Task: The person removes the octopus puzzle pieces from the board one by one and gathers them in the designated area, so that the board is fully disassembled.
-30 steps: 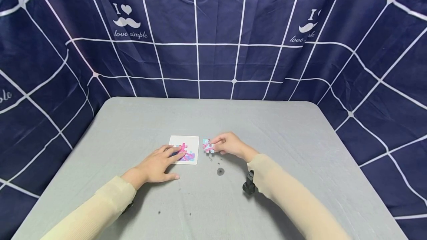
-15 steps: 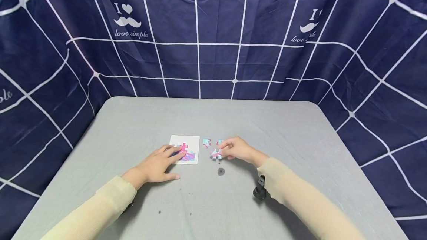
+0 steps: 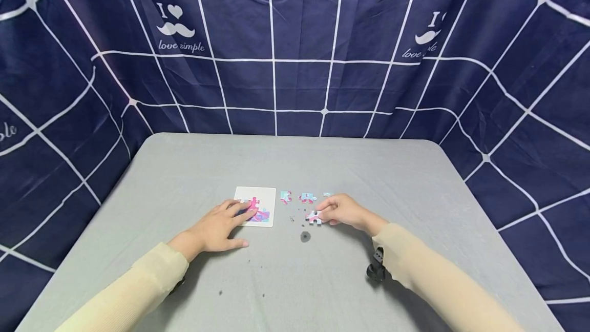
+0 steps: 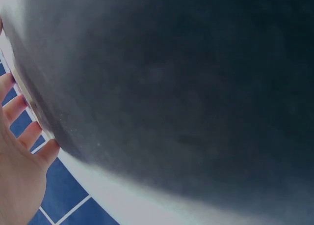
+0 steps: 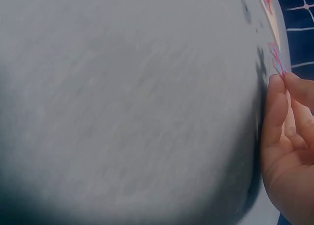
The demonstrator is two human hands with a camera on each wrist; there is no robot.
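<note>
My right hand [image 3: 344, 211] pinches a pink and white jigsaw piece [image 3: 314, 218] between thumb and fingers, close over the table. The right wrist view shows the same jigsaw piece [image 5: 277, 63] edge-on at the fingertips. My left hand [image 3: 216, 227] lies with spread fingers on the white square puzzle board [image 3: 255, 193], over its left part. Pink and purple pieces [image 3: 261, 216] fill the board's lower part, partly hidden by those fingers. In the left wrist view, the left hand's fingers [image 4: 30, 133] touch the board's edge.
Right of the board lie a light-blue and pink piece [image 3: 286, 197] and another piece [image 3: 307, 198]. A third piece [image 3: 328, 194] shows partly behind the right hand. A dark round spot [image 3: 306, 236] marks the grey table [image 3: 295, 281]. A blue checked curtain [image 3: 299, 86] surrounds the table.
My right hand has moved to the right and slightly nearer, carrying the pinched piece away from the board and uncovering the loose pieces behind it. The left hand stays in place.
</note>
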